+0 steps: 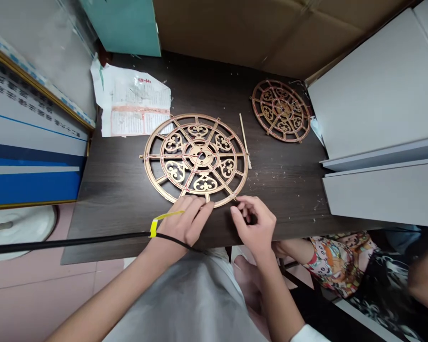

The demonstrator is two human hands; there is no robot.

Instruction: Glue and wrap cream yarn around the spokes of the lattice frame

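A round wooden openwork panel (202, 156), wheel-like with spokes, scrollwork and thin reddish lines, lies flat on the dark table. My left hand (187, 218) is on its near rim, fingers bent over the edge and thumb beside them. Just right of that, at the lower right rim, is my right hand (255, 223) with curled fingers. Its thumb and forefinger tips come close together by a small tab on the rim; anything between them is too small to make out. A thin pale stick (244, 137) with a frayed lower end lies along the panel's right side.
A second round panel (281, 110) lies at the back right, and a torn printed paper sheet (135, 102) at the back left. Grey boxes (378, 95) border the right. A black cable (67, 241) with a yellow tag crosses my left wrist. Another person's patterned clothing (337, 261) shows at right.
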